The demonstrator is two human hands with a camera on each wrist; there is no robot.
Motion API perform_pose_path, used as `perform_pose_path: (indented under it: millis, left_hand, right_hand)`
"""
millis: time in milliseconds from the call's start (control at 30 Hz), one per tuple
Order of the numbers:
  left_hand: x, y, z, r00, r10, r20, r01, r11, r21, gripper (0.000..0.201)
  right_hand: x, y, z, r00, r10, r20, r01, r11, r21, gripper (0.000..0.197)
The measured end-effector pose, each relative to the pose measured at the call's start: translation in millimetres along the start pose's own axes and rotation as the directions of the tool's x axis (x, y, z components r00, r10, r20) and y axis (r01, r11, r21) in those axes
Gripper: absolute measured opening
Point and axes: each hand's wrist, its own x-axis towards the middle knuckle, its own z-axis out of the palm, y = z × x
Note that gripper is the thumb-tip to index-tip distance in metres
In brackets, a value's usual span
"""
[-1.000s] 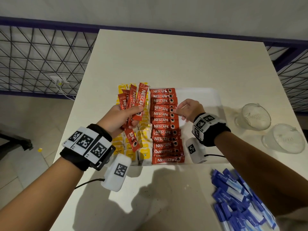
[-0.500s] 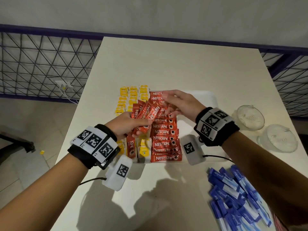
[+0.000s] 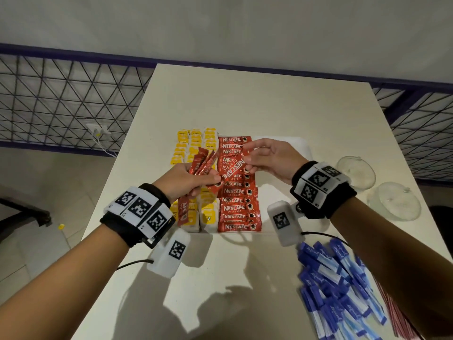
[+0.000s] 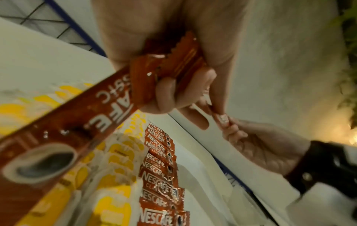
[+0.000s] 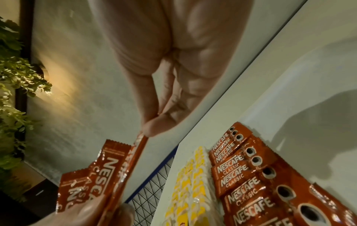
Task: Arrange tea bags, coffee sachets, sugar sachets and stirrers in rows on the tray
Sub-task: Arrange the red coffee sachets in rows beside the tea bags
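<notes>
Coffee sachets (image 3: 239,192) — two hands (image 3: 188,180) pinching one (image 3: 231,169).

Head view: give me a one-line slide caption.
Right hand pinches one Nescafe sachet from the bundle gripped by the left hand, above the tray's coffee row.

A fan of glossy red Nescafé coffee sachets (image 3: 203,165) is clamped in the left hand (image 3: 188,179), one hanging below the fist. The right hand (image 3: 272,159) pinches the top of one tilted sachet (image 3: 231,169) at the fan's right edge. Beneath the grip, red sachets form a neat overlapping column (image 3: 236,192) on the white tray (image 3: 300,146), with yellow-and-white tea bags (image 3: 196,141) in rows to its left. Blue-and-white sugar sachets (image 3: 340,293) lie heaped near the right forearm.
</notes>
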Motion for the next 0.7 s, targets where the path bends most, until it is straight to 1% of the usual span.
perform_pose_path:
  millis: [67,133,200,267,333,400,433,500,533,633,700]
  left_hand:
    - [-2.6,2.9,4.7,1.0,0.001,0.026,-0.003,0.997,0.073,0.02]
    - [-2.7,5.1,9.1,1.0,-0.005,0.016,0.003,0.996,0.087,0.03]
    - [-1.2,6.2,12.2,1.0,-0.012,0.006,0.011,0.997,0.075,0.029]
    - [1.1,5.3,13.2,1.0,-0.002,-0.025,0.003,1.0,0.012,0.026]
    - [4.7,3.0,13.4,0.997,0.008,-0.073,-0.013,0.997,-0.076,0.022]
    - [6.9,1.3,15.2,0.995,0.014,-0.096,-0.029,0.987,-0.157,0.02]
    - [8.4,0.0,16.7,0.996,0.014,-0.092,-0.031,0.982,-0.187,0.019]
    - [10.1,-1.8,20.3,0.997,0.025,-0.073,-0.04,0.974,-0.224,0.021]
    - [10.6,-2.4,21.8,0.997,0.031,-0.066,-0.046,0.971,-0.236,0.021]
    - [13.4,-3.3,22.5,0.996,0.015,-0.085,-0.036,0.968,-0.249,0.019]
    - [14.6,-2.8,21.4,0.995,-0.004,-0.098,-0.021,0.965,-0.261,0.024]
  right_hand:
    - [0.5,-1.0,2.3,1.0,-0.018,-0.025,0.018,1.0,-0.008,0.02]
    - [0.2,-3.1,8.4,0.999,-0.032,-0.022,0.032,0.999,-0.015,0.019]
    - [-0.3,-5.5,14.8,0.998,-0.055,-0.033,0.055,0.998,-0.011,0.018]
    - [-2.1,-6.4,18.8,0.996,-0.061,-0.06,0.061,0.998,-0.007,0.02]
    - [-6.3,-3.8,23.8,1.0,-0.009,-0.027,0.007,0.995,-0.099,0.027]
    - [-11.5,4.8,33.3,0.994,0.092,0.056,-0.076,0.969,-0.235,0.032]
    - [-12.9,10.4,39.1,0.987,0.129,0.094,-0.101,0.961,-0.256,0.033]
    - [-13.0,21.6,47.4,0.98,0.15,0.134,-0.121,0.972,-0.201,0.029]
    - [-12.3,25.7,48.5,0.981,0.146,0.129,-0.126,0.981,-0.15,0.024]
    - [-10.2,31.6,41.0,0.99,0.135,0.047,-0.135,0.991,0.002,0.006]
    - [-8.4,34.0,32.7,0.992,0.126,0.011,-0.127,0.99,0.062,0.009]
